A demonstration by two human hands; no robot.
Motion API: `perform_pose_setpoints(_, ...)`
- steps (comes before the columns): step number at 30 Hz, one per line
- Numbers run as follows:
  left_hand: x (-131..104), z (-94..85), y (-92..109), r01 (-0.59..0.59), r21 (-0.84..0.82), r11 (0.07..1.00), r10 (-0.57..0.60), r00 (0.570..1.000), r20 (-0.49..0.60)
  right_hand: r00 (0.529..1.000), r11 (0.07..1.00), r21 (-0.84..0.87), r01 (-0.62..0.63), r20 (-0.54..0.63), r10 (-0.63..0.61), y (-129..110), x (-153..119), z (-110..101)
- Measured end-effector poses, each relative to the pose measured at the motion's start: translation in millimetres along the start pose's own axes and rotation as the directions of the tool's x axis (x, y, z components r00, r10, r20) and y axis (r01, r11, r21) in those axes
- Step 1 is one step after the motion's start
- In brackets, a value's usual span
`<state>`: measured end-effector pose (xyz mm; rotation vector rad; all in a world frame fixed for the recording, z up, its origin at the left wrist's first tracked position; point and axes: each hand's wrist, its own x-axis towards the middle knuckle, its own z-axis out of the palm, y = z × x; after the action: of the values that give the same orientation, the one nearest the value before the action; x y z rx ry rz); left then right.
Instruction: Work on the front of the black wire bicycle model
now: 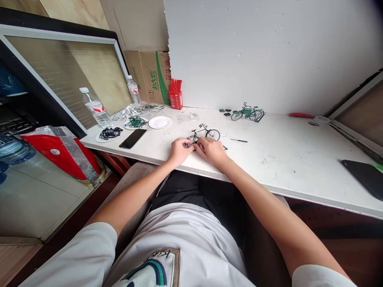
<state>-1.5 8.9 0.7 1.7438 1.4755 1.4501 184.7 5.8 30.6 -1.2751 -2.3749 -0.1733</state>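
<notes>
So both forearms reach forward, left hand (179, 150) and right hand (212, 150) knuckles-up, fingers pinched on the black model bicycle (205, 134) (front wheel end) — near the counter (281, 159) edge.

1. Small black model bicycle (206, 133): thin metal wire frame, slightly glossy.
2. White flat bench (284, 159): matt painted surface, scuffed.
3. Clear water bottle (95, 107): glossy plastic.
4. Brown box (151, 75): matt cardboard.
</notes>
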Motion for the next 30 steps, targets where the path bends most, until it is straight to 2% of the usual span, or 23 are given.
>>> perform_pose_setpoints(6,-0.1,0.2,0.4,-0.008,-0.012,1.0,0.008,1.0,0.008,0.999,0.997,-0.07,-0.032,0.003,0.032,1.7,1.9,4.4)
perform_pose_setpoints(12,-0.3,1.2,-0.5,-0.062,-0.039,0.997,0.064,0.997,0.036,0.996,0.988,-0.136,-0.066,0.044,0.073,0.0,1.9,5.0)
perform_pose_setpoints(18,-0.3,0.1,0.4,-0.05,-0.025,0.998,0.051,0.998,0.044,0.996,0.995,-0.053,-0.083,0.036,0.084,-1.8,-0.3,0.6)
perform_pose_setpoints(24,-0.4,-2.1,4.4,0.043,-0.052,0.998,-0.042,0.999,0.02,0.999,0.999,0.017,-0.047,-0.005,0.047,0.2,-0.3,3.3)
perform_pose_setpoints(30,-2.0,-1.3,4.6,-0.015,-0.054,0.998,0.016,1.0,0.025,0.998,0.997,-0.045,-0.06,0.002,0.06,2.1,0.4,5.6)
